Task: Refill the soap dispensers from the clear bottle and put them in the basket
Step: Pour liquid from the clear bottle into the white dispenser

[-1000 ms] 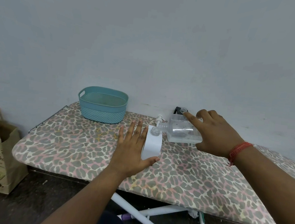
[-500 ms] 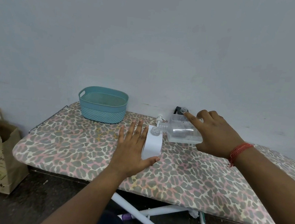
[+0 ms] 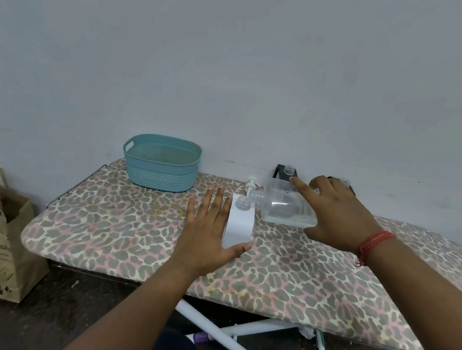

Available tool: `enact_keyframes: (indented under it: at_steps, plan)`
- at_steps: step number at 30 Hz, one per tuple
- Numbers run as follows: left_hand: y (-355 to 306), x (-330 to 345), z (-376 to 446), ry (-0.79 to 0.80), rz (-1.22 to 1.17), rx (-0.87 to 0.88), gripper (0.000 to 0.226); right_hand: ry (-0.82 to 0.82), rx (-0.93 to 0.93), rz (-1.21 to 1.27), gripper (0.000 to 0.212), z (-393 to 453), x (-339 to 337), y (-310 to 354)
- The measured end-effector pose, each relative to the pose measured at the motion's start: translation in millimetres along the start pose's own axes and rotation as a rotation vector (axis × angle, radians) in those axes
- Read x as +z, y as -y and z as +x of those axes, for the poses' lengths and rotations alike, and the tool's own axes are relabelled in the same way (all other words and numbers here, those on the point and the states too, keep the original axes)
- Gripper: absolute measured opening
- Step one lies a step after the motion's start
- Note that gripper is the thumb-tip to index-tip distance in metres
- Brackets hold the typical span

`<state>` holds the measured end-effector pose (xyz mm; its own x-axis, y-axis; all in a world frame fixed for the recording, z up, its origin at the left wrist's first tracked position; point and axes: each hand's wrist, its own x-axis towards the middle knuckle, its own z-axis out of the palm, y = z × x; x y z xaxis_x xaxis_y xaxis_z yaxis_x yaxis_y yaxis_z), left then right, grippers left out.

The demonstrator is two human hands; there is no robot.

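On the leopard-print ironing board (image 3: 108, 220), right of the teal plastic basket (image 3: 162, 178), my right hand (image 3: 338, 215) grips the clear square bottle (image 3: 283, 207), tipped so its neck meets the mouth of the upright, uncapped white block-shaped dispenser (image 3: 239, 225). My left hand (image 3: 207, 237) lies flat, fingers straight, bracing the dispenser's side. I reckon that small mouth invites a spill if the neck drifts.

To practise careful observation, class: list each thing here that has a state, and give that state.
white dispenser: upright, pump off, neck open
clear bottle: tipped sideways, uncapped, mouth by that neck
pump: detached, behind the white dispenser
black dispenser: pump off, neck open
basket: empty
left hand: flat against the white dispenser
right hand: gripping the clear bottle
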<state>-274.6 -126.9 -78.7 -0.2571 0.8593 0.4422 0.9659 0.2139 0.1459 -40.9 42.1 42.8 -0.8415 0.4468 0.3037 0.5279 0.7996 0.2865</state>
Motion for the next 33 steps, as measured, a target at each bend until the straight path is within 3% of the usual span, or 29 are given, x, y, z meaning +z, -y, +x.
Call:
enact_keyframes:
  at_steps: [10,19,22,33]
  plan:
    - [-0.3,-2.2,-0.1,0.017,0.008,0.002,0.113,-0.1,0.097,0.216,0.107,-21.5,36.7,18.7]
    - [-0.7,0.3,0.2,-0.002,-0.001,-0.002,0.114,-0.28,0.445,0.881,0.106,-36.4,59.1,22.5]
    - [-0.5,1.8,-0.1,-0.022,-0.014,0.004,0.113,-0.324,0.509,1.07,0.096,-42.0,61.5,19.4]
    - [1.1,4.3,-0.9,-0.066,-0.078,0.01,0.106,-0.246,0.592,1.286,0.087,-65.4,74.9,17.2]
